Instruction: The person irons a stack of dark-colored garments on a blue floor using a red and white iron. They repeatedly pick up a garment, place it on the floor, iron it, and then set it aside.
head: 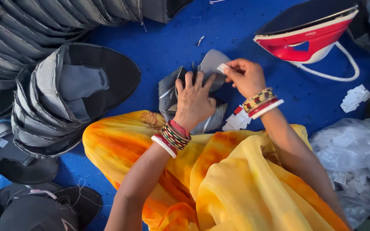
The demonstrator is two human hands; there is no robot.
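Yellow garment (236, 179) nearest; left hand (193, 100) flat on grey fabric piece (213, 64), right hand (245, 76) pinching white label (222, 67).

Red iron (309, 36); stacked grey pieces (61, 98)

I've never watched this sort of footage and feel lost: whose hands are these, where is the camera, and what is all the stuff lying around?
The one picture comes from a camera worn on a person's head, looking down at their own two bare hands over a yellow-orange garment on their lap. The left hand presses flat on a grey fabric piece lying on the blue surface. The right hand pinches a small white tag at that piece's upper edge. More white tags lie just below. To the left are stacks of grey cap pieces, top right a red and white iron, bottom right a clear plastic bag.
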